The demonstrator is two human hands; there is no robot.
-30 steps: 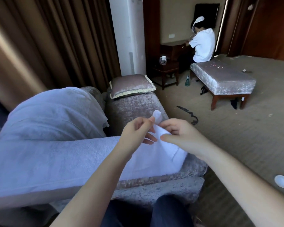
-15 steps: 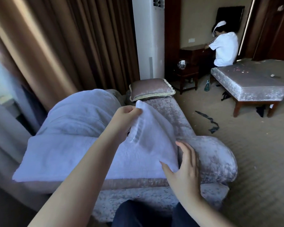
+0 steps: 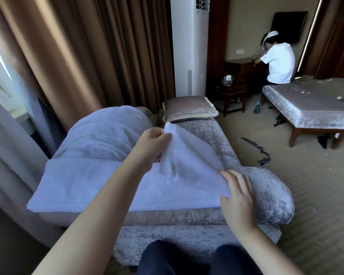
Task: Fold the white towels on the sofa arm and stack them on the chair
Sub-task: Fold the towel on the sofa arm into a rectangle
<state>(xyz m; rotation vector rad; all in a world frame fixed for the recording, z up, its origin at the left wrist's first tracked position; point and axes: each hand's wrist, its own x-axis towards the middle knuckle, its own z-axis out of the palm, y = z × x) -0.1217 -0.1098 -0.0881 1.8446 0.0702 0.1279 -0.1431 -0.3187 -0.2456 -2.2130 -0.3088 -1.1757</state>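
Observation:
A white towel (image 3: 99,185) lies flat along the grey velvet sofa arm (image 3: 266,187). My left hand (image 3: 153,143) pinches its far right corner and holds it lifted, so the towel's right end stands up as a flap. My right hand (image 3: 238,193) is at the flap's near edge with fingers spread; the edge lies across my fingers near the thumb. A second white towel (image 3: 107,132) sits heaped behind, over the sofa's back.
A velvet cushion (image 3: 189,108) rests at the sofa arm's far end. A padded bench (image 3: 310,110) stands at the right, with a person in white sitting beyond it. Brown curtains hang at left. A dark strap (image 3: 256,149) lies on the carpet.
My hands have parted: the left kept the towel corner and lifted it up and back, the right dropped to the flap's near edge. The view shifted left and closer.

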